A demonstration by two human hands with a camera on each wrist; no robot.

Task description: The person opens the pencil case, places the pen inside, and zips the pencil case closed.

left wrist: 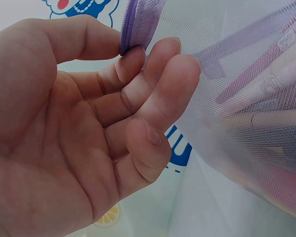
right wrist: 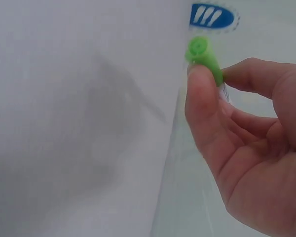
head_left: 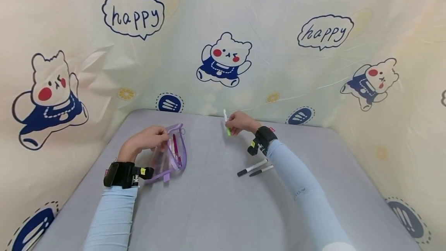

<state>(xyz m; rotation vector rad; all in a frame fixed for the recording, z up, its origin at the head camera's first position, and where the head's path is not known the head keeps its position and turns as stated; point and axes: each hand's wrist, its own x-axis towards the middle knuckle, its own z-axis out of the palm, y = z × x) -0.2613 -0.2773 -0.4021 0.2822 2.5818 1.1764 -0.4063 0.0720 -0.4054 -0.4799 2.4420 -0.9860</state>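
Note:
My left hand (head_left: 149, 138) pinches the zipped top edge of a purple mesh pencil pouch (head_left: 186, 154) between thumb and fingertips. Pens (left wrist: 271, 84), one of them dark red, show through the mesh in the left wrist view. Toward the back of the table, my right hand (head_left: 241, 122) holds a white marker with a lime-green cap (right wrist: 211, 64), gripped by thumb and fingers around the cap end. The marker is raised above the tabletop, its white end pointing up and away. Part of its white barrel is hidden behind the fingers in the right wrist view.
Two black-and-white pens lie side by side below my right wrist: a thicker black-capped marker (head_left: 251, 168) and a thinner pen (head_left: 261, 171). The grey table (head_left: 205, 204) meets a printed curtain (head_left: 278, 61) along its back and sides.

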